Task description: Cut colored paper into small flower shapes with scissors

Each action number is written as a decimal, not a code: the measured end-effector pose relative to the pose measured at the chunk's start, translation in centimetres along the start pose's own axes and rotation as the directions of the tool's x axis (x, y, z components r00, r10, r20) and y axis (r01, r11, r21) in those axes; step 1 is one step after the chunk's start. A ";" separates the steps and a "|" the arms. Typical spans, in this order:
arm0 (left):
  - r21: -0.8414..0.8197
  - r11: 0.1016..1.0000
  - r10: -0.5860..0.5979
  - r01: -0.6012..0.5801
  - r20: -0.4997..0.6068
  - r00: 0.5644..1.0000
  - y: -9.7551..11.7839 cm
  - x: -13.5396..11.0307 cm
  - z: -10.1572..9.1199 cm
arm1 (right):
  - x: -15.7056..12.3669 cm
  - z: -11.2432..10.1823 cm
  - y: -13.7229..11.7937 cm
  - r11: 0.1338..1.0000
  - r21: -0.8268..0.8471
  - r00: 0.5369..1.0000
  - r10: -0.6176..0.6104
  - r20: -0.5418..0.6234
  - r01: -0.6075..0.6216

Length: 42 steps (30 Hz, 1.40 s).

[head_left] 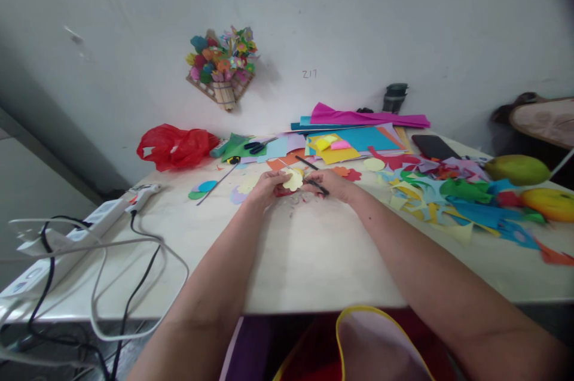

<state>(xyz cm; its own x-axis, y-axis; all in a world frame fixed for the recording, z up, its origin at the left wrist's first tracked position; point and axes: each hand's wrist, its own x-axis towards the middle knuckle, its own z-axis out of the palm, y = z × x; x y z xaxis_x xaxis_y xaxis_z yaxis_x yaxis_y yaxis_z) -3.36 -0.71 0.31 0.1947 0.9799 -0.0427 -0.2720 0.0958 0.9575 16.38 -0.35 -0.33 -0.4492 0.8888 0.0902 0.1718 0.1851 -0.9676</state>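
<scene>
A pale yellow scalloped paper flower (293,179) is pinched in the fingers of my left hand (271,183), above the table's middle. My right hand (334,183) is closed around what look like black-handled scissors (317,187), close to the flower's right edge. Fingers hide much of this tool, so its blades are hard to make out. A dark pencil-like stick (307,162) lies just beyond my right hand. Beside it are orange and red paper flowers (353,174). Left of my left hand lie pale yellow and lilac paper cutouts (240,191).
Paper scraps (430,189) are heaped on the right, near a phone (434,146) and mango-like fruits (518,170). Coloured sheets (368,139), another pair of scissors (255,146) and a red plastic bag (177,146) lie at the back. A power strip (96,213) with cables occupies the left.
</scene>
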 end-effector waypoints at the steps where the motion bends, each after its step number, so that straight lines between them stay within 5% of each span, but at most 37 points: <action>1: 0.000 1.000 -0.002 0.002 -0.004 1.000 0.0 0.0 0.0 | 0.0 0.0 -0.1 1.000 0.001 1.000 -0.004 0.000 0.004; 31: 0.015 0.999 0.051 -0.050 -0.041 0.998 0.2 0.2 -0.5 | -0.5 0.1 -1.4 0.998 0.046 0.999 0.043 0.008 -0.044; 42: 0.057 0.993 0.098 -0.103 0.085 0.992 0.0 0.5 -0.6 | -0.2 -0.6 -0.3 0.999 0.010 0.999 0.034 0.033 -0.034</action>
<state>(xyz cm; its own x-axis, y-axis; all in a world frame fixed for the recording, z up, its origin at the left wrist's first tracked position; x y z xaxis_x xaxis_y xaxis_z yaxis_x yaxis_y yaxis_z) -3.83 -0.13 0.13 0.2462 0.9663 0.0754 -0.2367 -0.0155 0.9715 16.97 -0.26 0.06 -0.4719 0.8803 0.0494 0.1782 0.1501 -0.9725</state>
